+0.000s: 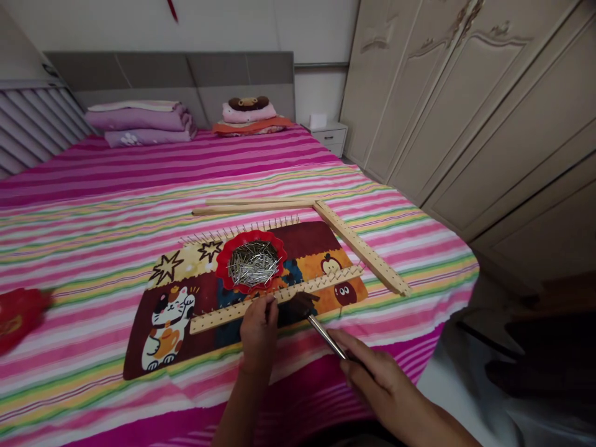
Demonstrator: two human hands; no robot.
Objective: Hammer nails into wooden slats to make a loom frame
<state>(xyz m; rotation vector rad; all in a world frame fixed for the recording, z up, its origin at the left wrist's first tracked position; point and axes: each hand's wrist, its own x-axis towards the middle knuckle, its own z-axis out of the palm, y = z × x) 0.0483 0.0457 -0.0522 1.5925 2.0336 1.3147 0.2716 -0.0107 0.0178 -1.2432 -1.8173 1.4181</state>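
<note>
In the head view my right hand (pixel 379 375) grips a hammer (pixel 328 337) by its handle. The dark hammer head hangs beside a pale wooden strip (pixel 223 318) with a row of nails along it. Close to this strip is my left hand (pixel 258 332), fingers pinched together at its near edge; anything between them is too small to make out. Just behind the strip, a red scalloped bowl (pixel 225 248) holds many loose nails (pixel 255 262). Under bowl and strip lies a patterned mat (pixel 200 354) with a cat drawing.
Behind the bowl is another strip with upright nails (pixel 242 230). Long wooden bars (pixel 363 246) lie at the back and right of the mat on the striped bed (pixel 84 248). A red object (pixel 21 316) sits at far left. Folded bedding (pixel 139 121) and wardrobes (pixel 447 93) stand beyond.
</note>
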